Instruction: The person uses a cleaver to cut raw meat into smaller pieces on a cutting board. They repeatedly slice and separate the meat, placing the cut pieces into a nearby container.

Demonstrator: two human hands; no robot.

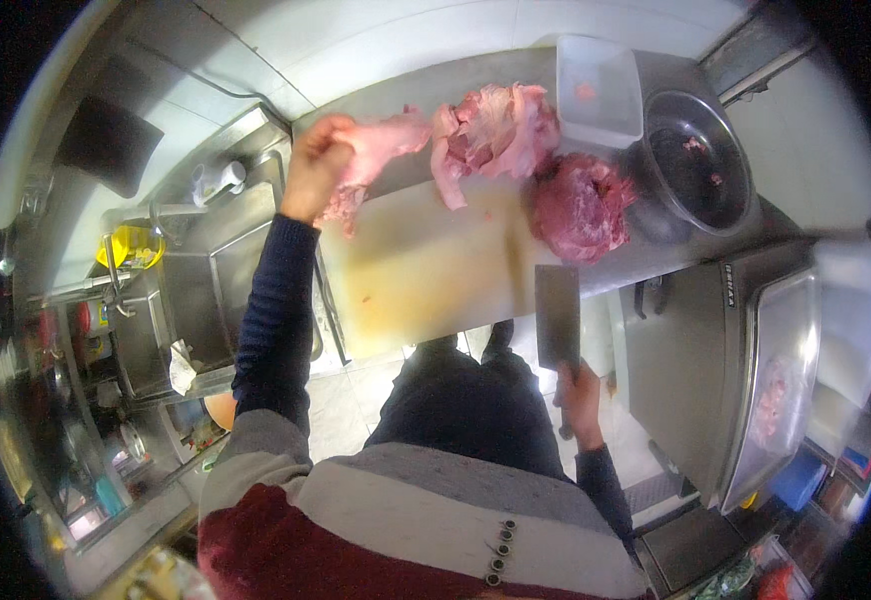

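Note:
My left hand (321,161) grips a pale pink piece of raw meat (383,144) near the far left corner of the cutting board (420,270). The piece hangs partly below my fingers and looks blurred. In my right hand (579,397) is a cleaver (558,315), its broad blade pointing away from me beside the board's near right edge. A large raw cut with skin and fat (495,135) lies at the board's far edge. Right of it sits a rounded dark red piece of meat (584,208), close beyond the cleaver's tip.
A translucent plastic container (599,94) and a steel bowl (698,161) with meat scraps stand at the back right. On the right, a metal tray (777,390) holds small pieces. Sinks (244,262) with a yellow basket (129,247) lie to the left.

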